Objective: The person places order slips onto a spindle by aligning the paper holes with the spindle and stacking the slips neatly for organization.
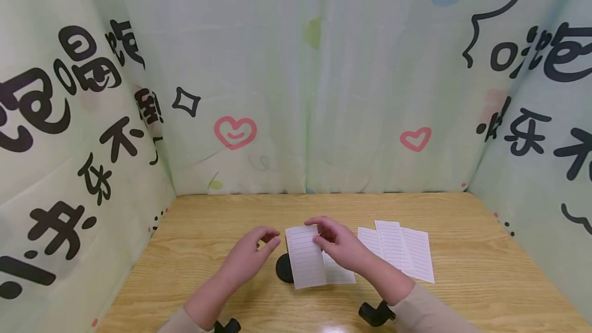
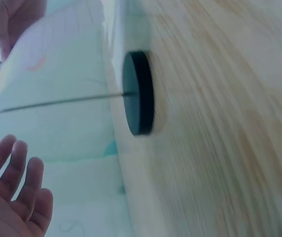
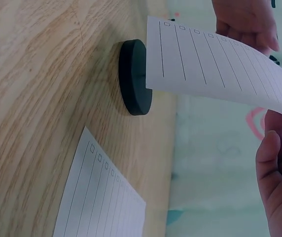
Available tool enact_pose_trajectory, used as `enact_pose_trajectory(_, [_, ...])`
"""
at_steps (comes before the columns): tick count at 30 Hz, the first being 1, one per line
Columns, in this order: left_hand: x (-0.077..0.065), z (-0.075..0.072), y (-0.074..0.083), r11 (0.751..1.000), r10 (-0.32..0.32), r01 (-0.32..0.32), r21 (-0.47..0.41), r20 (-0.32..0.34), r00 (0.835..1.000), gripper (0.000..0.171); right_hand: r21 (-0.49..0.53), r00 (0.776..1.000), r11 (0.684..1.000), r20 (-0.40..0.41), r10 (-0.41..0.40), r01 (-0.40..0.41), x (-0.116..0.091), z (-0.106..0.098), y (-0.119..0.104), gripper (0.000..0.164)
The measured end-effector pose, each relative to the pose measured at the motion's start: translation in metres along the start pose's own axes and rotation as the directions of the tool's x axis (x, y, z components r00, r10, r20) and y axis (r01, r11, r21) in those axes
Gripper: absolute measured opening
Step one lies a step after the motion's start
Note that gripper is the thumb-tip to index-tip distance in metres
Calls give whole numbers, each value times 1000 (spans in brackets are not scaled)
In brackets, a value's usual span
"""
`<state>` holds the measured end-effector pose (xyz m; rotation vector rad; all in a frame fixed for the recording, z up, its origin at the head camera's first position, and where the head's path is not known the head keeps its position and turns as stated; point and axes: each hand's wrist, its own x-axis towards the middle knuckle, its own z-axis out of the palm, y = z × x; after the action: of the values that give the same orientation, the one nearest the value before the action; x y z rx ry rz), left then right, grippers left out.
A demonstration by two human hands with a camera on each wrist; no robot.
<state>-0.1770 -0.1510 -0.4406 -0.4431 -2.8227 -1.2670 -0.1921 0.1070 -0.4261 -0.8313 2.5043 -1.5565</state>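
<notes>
My right hand (image 1: 339,243) pinches the upper edge of a white lined checklist sheet (image 1: 307,261), which bends slightly in the air. Beneath and behind it stands a paper spike with a round black base (image 1: 284,268). In the left wrist view its thin upright rod (image 2: 57,101) shows, with the tip close to the held sheet. Whether the rod touches the paper I cannot tell. To the left of the spike, my left hand (image 1: 252,253) hovers with relaxed, slightly bent fingers and holds nothing. Another lined sheet (image 3: 101,192) lies on the table, partly behind the held one.
Several overlapping lined sheets (image 1: 416,251) lie right of my right hand on the wooden table (image 1: 208,220). Printed curtains (image 1: 347,91) close off the back and both sides. Black wrist mounts (image 1: 375,314) show at my sleeves.
</notes>
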Motion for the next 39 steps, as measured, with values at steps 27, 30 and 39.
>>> enact_pose_trajectory(27, [11, 6, 17, 984, -71, 64, -165, -36, 997, 29, 35, 1000, 999, 6, 27, -27, 8, 15, 1, 34])
enact_pose_trajectory(30, [12, 7, 19, 984, -65, 57, -169, -40, 997, 27, 56, 1000, 998, 5, 22, -22, 8, 14, 2, 33])
enact_pose_trajectory(39, [13, 9, 22, 980, -72, 64, -188, -38, 997, 21, 84, 1000, 996, 7, 3, -4, 6, 11, 3, 33])
